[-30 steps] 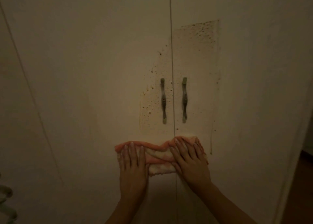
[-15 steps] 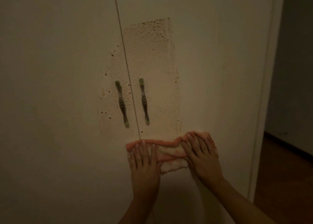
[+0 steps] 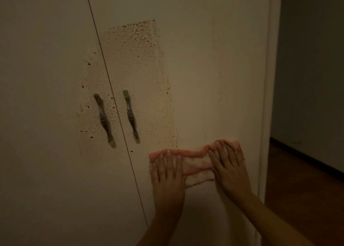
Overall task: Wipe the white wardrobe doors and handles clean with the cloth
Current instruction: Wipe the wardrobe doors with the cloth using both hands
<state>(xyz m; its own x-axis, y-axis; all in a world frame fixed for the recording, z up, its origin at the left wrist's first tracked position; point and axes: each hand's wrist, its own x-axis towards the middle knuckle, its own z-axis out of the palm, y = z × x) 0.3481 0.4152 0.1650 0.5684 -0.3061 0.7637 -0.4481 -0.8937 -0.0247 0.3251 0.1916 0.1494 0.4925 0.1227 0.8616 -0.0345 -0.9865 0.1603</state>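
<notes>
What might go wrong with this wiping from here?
1. The left hand and right hand press the cloth flat low on the right door, below and right of the speckled patch; sweeping upward might smear the spots wider.
2. A flat cloth may skip around the left handle and right handle, where spots cluster.

Bare right door (image 3: 214, 78) open above and below the cloth (image 3: 197, 163), two handles (image 3: 131, 116) jutting out upper left, door frame edge (image 3: 268, 115) close on the right, floor (image 3: 305, 199) beyond
</notes>
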